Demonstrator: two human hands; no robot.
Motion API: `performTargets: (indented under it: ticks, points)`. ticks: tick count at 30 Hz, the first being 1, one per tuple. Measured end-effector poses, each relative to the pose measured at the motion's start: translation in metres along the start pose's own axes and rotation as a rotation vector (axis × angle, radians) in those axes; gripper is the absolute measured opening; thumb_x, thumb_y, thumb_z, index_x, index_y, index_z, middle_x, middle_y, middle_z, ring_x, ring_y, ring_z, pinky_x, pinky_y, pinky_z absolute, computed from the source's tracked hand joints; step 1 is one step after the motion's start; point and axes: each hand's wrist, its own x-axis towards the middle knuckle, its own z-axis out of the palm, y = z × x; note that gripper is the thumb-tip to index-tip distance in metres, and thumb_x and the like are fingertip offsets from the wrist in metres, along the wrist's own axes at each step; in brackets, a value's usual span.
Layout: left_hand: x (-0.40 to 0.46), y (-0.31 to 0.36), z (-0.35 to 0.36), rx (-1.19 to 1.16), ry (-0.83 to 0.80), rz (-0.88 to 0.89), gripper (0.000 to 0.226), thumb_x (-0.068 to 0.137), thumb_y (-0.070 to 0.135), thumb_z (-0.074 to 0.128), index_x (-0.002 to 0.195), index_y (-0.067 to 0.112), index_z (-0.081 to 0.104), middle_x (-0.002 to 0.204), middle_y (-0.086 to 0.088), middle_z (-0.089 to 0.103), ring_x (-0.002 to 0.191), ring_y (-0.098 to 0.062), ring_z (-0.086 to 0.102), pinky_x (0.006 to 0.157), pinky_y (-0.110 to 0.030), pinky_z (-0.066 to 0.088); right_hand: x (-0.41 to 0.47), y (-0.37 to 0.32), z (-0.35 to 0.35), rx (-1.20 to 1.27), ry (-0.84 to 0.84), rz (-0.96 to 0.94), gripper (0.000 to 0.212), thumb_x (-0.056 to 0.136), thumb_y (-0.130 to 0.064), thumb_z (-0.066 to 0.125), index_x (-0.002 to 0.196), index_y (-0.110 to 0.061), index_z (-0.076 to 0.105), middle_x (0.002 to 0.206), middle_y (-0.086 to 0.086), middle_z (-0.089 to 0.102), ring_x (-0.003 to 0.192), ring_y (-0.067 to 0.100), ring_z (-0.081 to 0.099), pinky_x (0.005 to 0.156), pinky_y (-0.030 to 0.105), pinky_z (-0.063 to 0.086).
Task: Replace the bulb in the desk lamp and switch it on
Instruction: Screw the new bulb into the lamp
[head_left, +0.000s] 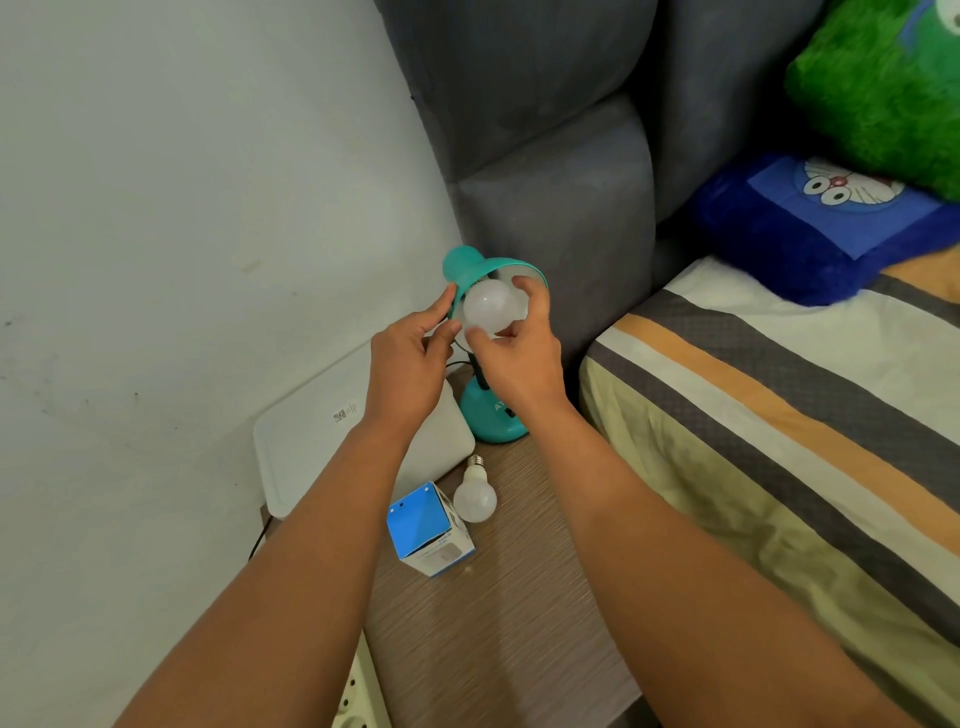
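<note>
A teal desk lamp stands on a brown bedside table (519, 597), its base (491, 415) at the far end. Its shade (467, 265) is tipped toward me. A white bulb (491, 306) sits in the mouth of the shade. My right hand (514, 353) grips that bulb with thumb and fingers around it. My left hand (410, 364) pinches the shade's left rim. A second white bulb (475, 493) lies loose on the table, screw cap pointing away. Next to it lies a blue and white bulb box (428, 530).
A white flat box (322, 441) leans at the table's far left against the wall. A power strip (358, 696) lies below the table's near left corner. A grey upholstered headboard (561, 218) rises behind the lamp; a bed with a striped sheet (779, 441) and pillows fills the right.
</note>
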Motion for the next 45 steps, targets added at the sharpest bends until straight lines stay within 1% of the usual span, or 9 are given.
performTargets:
  ticks: [8,16,19,21,25,30,36,41,45]
  points:
    - [-0.001,0.002,0.000,-0.010,0.007,-0.003,0.041,0.100,0.022,0.057,0.140,0.029,0.053,0.105,0.017,0.065,0.091,-0.014,0.071,0.080,-0.010,0.051,0.009,-0.001,0.001,-0.013,0.092,0.060,0.050,0.089,-0.055,0.056,0.119,-0.014,0.056,0.109,0.006,0.066,0.096,0.019,0.064,0.086,0.038,0.056]
    - [-0.001,0.005,0.000,-0.009,0.007,-0.020,0.041,0.100,0.023,0.057,0.140,0.028,0.053,0.106,0.011,0.069,0.090,-0.015,0.071,0.080,-0.007,0.051,0.002,-0.004,-0.003,0.029,0.070,-0.018,0.035,0.100,-0.042,0.045,0.134,-0.033,0.041,0.083,-0.013,0.056,0.084,0.014,0.062,0.083,0.035,0.054]
    - [-0.001,0.006,0.001,-0.010,0.013,-0.032,0.041,0.100,0.024,0.057,0.140,0.029,0.053,0.105,0.011,0.068,0.089,-0.018,0.071,0.078,-0.007,0.050,0.006,-0.004,-0.003,0.074,0.036,0.027,0.035,0.099,-0.048,0.040,0.133,-0.039,0.041,0.101,-0.009,0.061,0.100,0.021,0.065,0.092,0.044,0.055]
    - [-0.001,0.005,0.000,-0.017,0.014,-0.032,0.040,0.100,0.024,0.057,0.140,0.030,0.053,0.104,0.009,0.070,0.087,-0.018,0.071,0.077,-0.009,0.050,0.010,-0.005,-0.004,0.094,-0.003,0.061,0.045,0.093,-0.048,0.050,0.136,-0.040,0.038,0.112,-0.002,0.064,0.104,0.020,0.065,0.093,0.040,0.054]
    - [-0.001,0.007,0.000,-0.008,0.012,-0.024,0.040,0.100,0.024,0.056,0.140,0.028,0.054,0.102,0.009,0.070,0.086,-0.015,0.071,0.075,-0.005,0.048,0.009,-0.006,-0.008,0.016,0.008,0.021,0.059,0.087,-0.033,0.068,0.138,-0.028,0.040,0.083,-0.009,0.065,0.092,0.016,0.067,0.086,0.033,0.054]
    - [-0.002,0.009,-0.001,-0.021,0.008,-0.017,0.040,0.100,0.022,0.057,0.139,0.025,0.055,0.108,0.008,0.070,0.089,-0.015,0.071,0.076,-0.002,0.047,0.009,-0.008,-0.006,-0.019,0.068,0.085,0.053,0.087,-0.057,0.061,0.120,-0.018,0.053,0.108,0.001,0.065,0.096,0.017,0.064,0.085,0.036,0.057]
    - [-0.002,0.009,-0.002,-0.042,0.006,-0.036,0.041,0.099,0.021,0.057,0.140,0.026,0.054,0.111,-0.001,0.073,0.093,-0.016,0.071,0.081,-0.006,0.049,0.013,-0.009,-0.008,-0.142,0.013,0.130,0.053,0.084,-0.071,0.049,0.093,-0.020,0.060,0.091,-0.002,0.063,0.088,0.018,0.062,0.077,0.037,0.056]
    - [-0.002,0.008,0.001,-0.041,0.008,-0.038,0.040,0.100,0.021,0.056,0.140,0.028,0.054,0.101,0.002,0.073,0.088,-0.016,0.071,0.075,-0.005,0.048,0.011,-0.008,-0.008,-0.026,0.077,0.067,0.058,0.087,-0.051,0.061,0.132,-0.017,0.048,0.124,0.008,0.059,0.111,0.025,0.060,0.093,0.043,0.054]
    - [0.000,0.009,0.002,-0.029,0.010,-0.043,0.040,0.100,0.023,0.056,0.140,0.029,0.053,0.100,0.002,0.073,0.087,-0.017,0.071,0.076,-0.008,0.050,0.004,-0.009,-0.006,-0.042,0.095,-0.082,0.047,0.093,-0.029,0.062,0.136,-0.025,0.045,0.129,0.008,0.051,0.115,0.024,0.054,0.095,0.034,0.050]
